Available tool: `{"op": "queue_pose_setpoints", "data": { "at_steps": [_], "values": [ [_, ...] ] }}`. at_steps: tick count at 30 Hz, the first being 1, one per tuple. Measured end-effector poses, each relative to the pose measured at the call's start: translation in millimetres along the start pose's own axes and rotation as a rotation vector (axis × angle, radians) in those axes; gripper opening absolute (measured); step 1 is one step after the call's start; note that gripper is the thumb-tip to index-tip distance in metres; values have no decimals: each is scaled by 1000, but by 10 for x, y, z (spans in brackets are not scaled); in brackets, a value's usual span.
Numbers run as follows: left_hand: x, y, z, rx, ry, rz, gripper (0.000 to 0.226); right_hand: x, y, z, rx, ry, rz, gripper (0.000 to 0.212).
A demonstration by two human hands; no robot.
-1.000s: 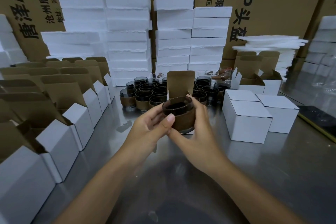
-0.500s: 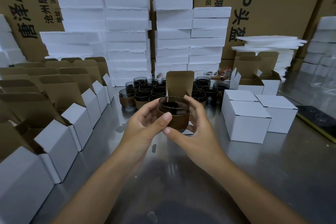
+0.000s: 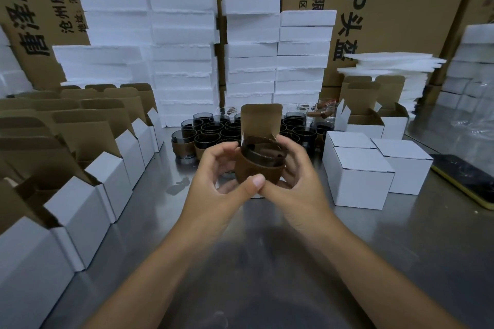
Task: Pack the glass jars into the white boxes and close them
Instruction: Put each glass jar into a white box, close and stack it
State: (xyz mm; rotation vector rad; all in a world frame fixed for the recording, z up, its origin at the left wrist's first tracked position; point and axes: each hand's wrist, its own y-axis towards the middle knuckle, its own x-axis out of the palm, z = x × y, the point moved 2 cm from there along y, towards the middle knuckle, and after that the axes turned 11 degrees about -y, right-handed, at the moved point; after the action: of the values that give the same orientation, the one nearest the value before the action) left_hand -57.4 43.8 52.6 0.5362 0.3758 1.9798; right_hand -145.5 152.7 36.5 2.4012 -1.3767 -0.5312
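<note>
One jar [image 3: 257, 166] sits between left grip [image 3: 217, 184] and right grip [image 3: 299, 181].

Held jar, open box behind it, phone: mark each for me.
Held jar [image 3: 258, 168], head view, on its brown sleeve.
Open box [image 3: 261, 120], head view, on its raised flap.
Phone [image 3: 466, 176], head view, on its dark screen.

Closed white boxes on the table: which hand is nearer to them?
Right. The right hand, gripping the glass jar, is just beside the nearest closed white box; the left hand grips the jar's other side, farther away.
</note>
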Motion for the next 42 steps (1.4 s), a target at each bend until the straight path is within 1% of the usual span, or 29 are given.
{"op": "queue_pose_setpoints", "data": {
  "at_steps": [4, 7, 9, 10, 12, 13, 15, 17, 20, 22, 26, 31, 35, 39, 42],
  "values": [
    [-31, 8, 5, 2, 41, -39, 38, -19, -3, -9, 13, 26, -6, 65],
    [-40, 28, -28, -11, 0, -77, 36, -51, 21, -34, 16, 31, 36, 58],
    [-48, 57, -83, -4, 17, -68, 28, -90, 52, -47, 3, 36, 70, 53],
    [-52, 70, -115, 23, 109, -53, 25, -109, 64, -51, -5, 37, 85, 51],
    [-63, 90, -192, 91, 379, -31, 30, -147, 73, -54, -14, 39, 114, 49],
    [-67, 97, -228, 122, 477, -21, 32, -166, 73, -53, -14, 41, 133, 49],
    [-70, 124, -297, 157, 604, 4, 33, -195, 76, -49, -15, 37, 168, 51],
    [-50, 155, -358, 170, 743, 19, 33, -200, 85, -53, -20, 24, 176, 47],
    [-21, 162, -438, 174, 893, -32, 40, -187, 92, -81, -65, -26, 153, 43],
    [-12, 163, -435, 180, 938, -62, 38, -174, 90, -116, -101, -82, 125, 47],
    [-27, 158, -368, 282, 941, -85, 31, -151, 74, -173, -138, -133, 119, 45],
    [-26, 119, -306, 377, 794, -224, 22, -172, 83, -157, -134, -143, 125, 42],
    [-18, 106, -297, 382, 731, -268, 12, -187, 96, -139, -138, -86, 109, 37],
    [-14, 103, -295, 393, 712, -271, 11, -206, 131, -56, -86, -78, 133, 41],
    [-17, 102, -299, 359, 677, -280, 10, -212, 126, -57, -87, -82, 139, 47]
  ]
}}
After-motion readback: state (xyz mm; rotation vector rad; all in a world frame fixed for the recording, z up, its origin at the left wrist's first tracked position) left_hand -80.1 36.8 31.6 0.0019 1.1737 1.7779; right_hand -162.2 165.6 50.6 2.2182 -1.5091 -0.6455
